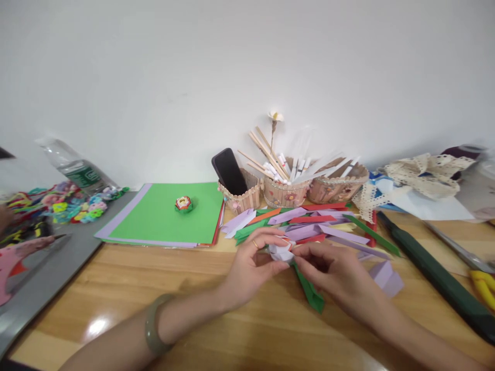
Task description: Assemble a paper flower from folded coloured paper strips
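Between my two hands is a small folded paper flower (pixel 281 252), pale lavender outside with a touch of orange inside. My left hand (pixel 249 265) grips its left side, thumb below and fingers above. At the right edge, my right hand (pixel 336 268) pinches a lavender petal between thumb and fingertips; its other fingers are curled. Under the right hand lies a green folded paper strip (pixel 310 291). A lavender folded piece (pixel 386 278) rests to the right of it. Just behind the hands is a pile of folded paper strips (pixel 305 219) in lavender, red, green and orange.
Left, a small paper lotus (pixel 183 204) sits on green paper sheets (pixel 154 216). Decorated baskets (pixel 284 193) stand by the wall, one with a phone (pixel 229 170). Right are a dark green long tool (pixel 433 273), yellow-handled scissors (pixel 483 286) and lace (pixel 421 170). A bottle (pixel 79 167) leans far left.
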A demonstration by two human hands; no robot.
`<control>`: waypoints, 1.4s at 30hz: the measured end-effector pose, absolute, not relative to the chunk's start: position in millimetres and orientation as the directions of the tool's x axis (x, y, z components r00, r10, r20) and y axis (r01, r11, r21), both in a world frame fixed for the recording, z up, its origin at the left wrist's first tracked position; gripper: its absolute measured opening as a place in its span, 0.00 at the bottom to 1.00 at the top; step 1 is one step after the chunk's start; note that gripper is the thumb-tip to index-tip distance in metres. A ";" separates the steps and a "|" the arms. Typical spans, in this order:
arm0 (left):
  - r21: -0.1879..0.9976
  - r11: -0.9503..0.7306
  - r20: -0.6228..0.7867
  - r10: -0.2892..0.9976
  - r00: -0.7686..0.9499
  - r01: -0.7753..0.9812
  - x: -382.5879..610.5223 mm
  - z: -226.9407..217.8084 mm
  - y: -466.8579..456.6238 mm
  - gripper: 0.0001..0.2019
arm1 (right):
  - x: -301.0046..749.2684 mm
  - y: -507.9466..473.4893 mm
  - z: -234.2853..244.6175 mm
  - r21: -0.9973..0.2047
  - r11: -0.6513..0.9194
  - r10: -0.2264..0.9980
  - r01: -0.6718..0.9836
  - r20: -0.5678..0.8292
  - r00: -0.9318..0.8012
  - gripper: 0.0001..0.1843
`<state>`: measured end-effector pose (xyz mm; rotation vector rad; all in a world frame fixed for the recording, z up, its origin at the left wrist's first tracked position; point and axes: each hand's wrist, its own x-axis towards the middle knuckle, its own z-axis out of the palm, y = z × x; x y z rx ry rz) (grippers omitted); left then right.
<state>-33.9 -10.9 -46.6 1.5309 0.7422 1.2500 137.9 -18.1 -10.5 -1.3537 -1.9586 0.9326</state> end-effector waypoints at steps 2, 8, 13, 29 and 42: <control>0.921 -0.384 0.386 0.880 0.277 -0.065 -34.8 -46.6 -11.7 0.12 | 136.0 -18.7 -11.3 -0.801 0.246 0.949 0.546 0.084 -0.305 0.12; 0.925 -0.374 0.378 0.887 0.266 -0.070 -35.2 -47.9 -13.5 0.13 | 134.2 -19.5 -9.6 -0.799 0.278 0.946 0.533 0.131 -0.297 0.13; 0.934 -0.281 0.336 0.900 0.277 -0.222 -33.1 -48.5 -9.2 0.13 | 141.7 -16.9 -5.5 -0.896 0.141 0.935 0.421 -0.019 -0.353 0.14; 0.936 -0.177 0.294 0.870 0.396 -0.305 -32.6 -46.2 -10.8 0.13 | 148.6 -11.4 -3.8 -0.944 -0.123 0.859 0.307 -0.257 -0.444 0.13; 0.927 -0.373 0.368 0.893 0.259 -0.030 -33.4 -44.3 -15.7 0.10 | 138.1 -19.6 -4.4 -0.831 0.201 0.944 0.518 0.024 -0.329 0.11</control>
